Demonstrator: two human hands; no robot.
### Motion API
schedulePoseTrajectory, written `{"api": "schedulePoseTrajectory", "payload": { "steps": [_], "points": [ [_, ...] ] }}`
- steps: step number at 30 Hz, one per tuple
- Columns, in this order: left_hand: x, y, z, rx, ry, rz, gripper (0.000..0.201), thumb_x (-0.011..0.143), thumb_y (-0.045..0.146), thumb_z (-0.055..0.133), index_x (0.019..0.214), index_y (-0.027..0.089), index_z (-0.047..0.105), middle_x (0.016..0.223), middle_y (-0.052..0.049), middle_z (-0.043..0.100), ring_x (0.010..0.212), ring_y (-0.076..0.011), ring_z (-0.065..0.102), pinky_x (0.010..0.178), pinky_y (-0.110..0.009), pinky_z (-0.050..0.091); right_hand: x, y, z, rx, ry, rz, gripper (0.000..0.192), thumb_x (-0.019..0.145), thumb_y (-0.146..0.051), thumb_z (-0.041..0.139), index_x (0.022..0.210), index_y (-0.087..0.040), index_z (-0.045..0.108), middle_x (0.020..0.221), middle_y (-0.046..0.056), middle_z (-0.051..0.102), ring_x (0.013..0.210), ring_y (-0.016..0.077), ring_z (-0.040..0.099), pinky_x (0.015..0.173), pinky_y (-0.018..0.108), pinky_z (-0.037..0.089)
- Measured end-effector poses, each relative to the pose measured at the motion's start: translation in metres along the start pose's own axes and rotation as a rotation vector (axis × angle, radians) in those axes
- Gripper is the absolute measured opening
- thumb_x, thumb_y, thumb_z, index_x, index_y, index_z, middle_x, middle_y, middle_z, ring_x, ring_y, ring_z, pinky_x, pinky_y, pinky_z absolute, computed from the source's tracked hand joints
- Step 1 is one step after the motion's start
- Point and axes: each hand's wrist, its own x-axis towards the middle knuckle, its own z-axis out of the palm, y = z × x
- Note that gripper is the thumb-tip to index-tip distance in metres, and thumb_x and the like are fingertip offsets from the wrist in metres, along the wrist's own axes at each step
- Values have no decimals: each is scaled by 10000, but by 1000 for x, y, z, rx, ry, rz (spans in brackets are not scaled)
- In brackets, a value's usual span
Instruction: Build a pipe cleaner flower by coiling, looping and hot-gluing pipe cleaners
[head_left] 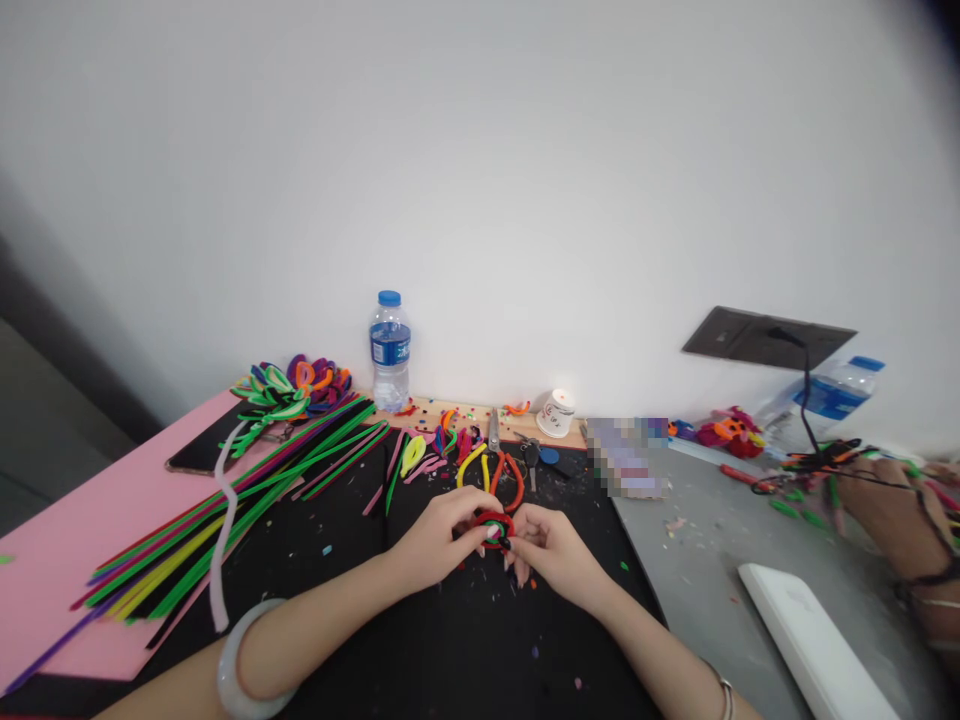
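Both hands meet over the black mat (480, 640) around a small coil of pipe cleaner (498, 521), red outside with green and black inside. From the left, my left hand (442, 535) pinches the coil between thumb and fingers. My right hand (547, 550) grips its right edge, near a black bit of pipe cleaner. Just beyond the hands lie scissors (494, 435) with one yellow and one red handle. Short cut pieces (426, 467) in pink and yellow are nearby. Fingers partly hide the coil's underside.
Long pipe cleaners (255, 500) spread at the left over a pink board (67, 520) and phone (202, 455). A water bottle (390, 360), paper cup (556, 412) and keys (531, 455) stand or lie behind. At the right are a white power bank (810, 640) and another person's hand (889, 515).
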Motion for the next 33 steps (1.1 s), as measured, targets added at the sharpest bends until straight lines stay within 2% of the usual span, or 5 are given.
{"api": "schedulePoseTrajectory", "payload": {
  "steps": [21, 29, 33],
  "points": [
    [0, 1, 0, -23, -41, -6, 159, 848, 177, 477, 948, 178, 601, 896, -29, 535, 712, -113, 548, 646, -212, 488, -1, 0, 1, 14, 2, 5, 178, 741, -289, 601, 704, -156, 488, 577, -16, 620, 394, 90, 549, 404, 189, 415],
    [0, 7, -3, 74, -73, -16, 144, 842, 166, 500, 943, 196, 598, 883, -25, 579, 790, -133, 544, 729, -225, 440, 2, 13, 6, -10, 79, 30, 184, 741, -275, 606, 672, -162, 478, 517, -24, 588, 355, 86, 515, 353, 164, 355],
    [3, 2, -6, 121, -138, 3, 109, 835, 182, 509, 910, 201, 586, 855, -27, 584, 790, -141, 535, 711, -214, 428, 5, 24, 4, -111, 85, 78, 229, 738, -296, 660, 659, -158, 496, 511, -35, 567, 398, 86, 515, 397, 173, 392]
  ]
}}
